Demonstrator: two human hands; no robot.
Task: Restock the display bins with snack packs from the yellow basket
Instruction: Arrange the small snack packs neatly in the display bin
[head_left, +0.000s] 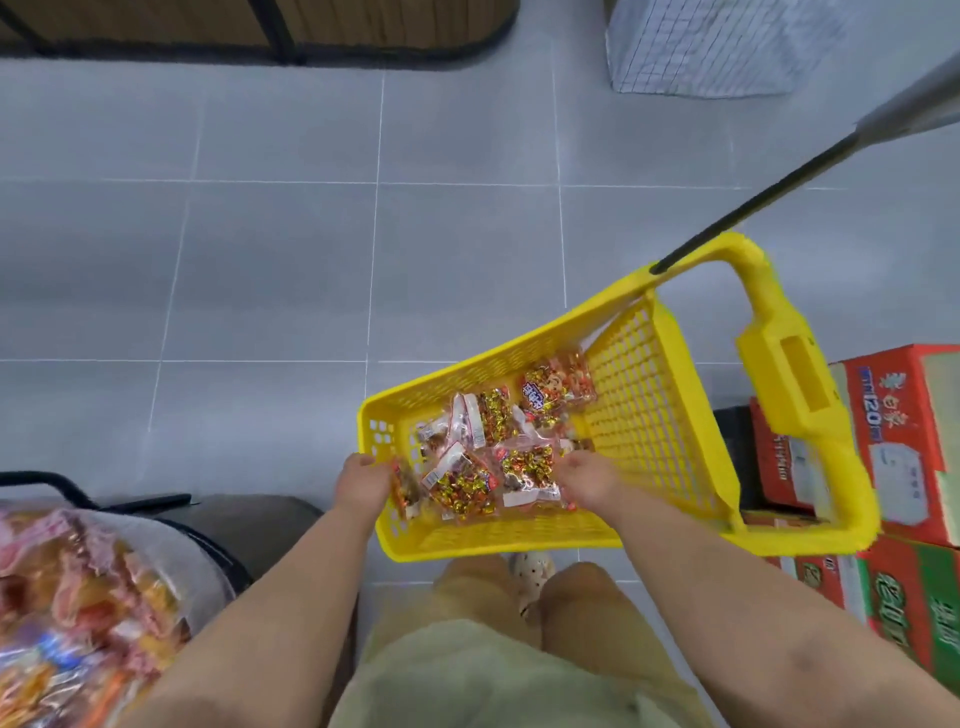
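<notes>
The yellow basket (644, 415) stands on the grey tiled floor in front of my legs, its long handle (789, 374) swung to the right. Several clear snack packs (498, 457) of red and gold candy lie in its near left end. My left hand (363, 480) reaches over the near left rim and grips a snack pack (404, 488) at the basket's left wall. My right hand (589, 478) is down among the packs, fingers curled on the pack (527, 467) lying under it. A display bin (67, 597) full of bagged snacks sits at the bottom left.
Red and green cardboard boxes (904, 441) are stacked right of the basket. A black pole (753, 205) slants up from the basket's far corner to the upper right. A wire rack (717, 47) and a dark shelf base (260, 31) line the far side of the floor.
</notes>
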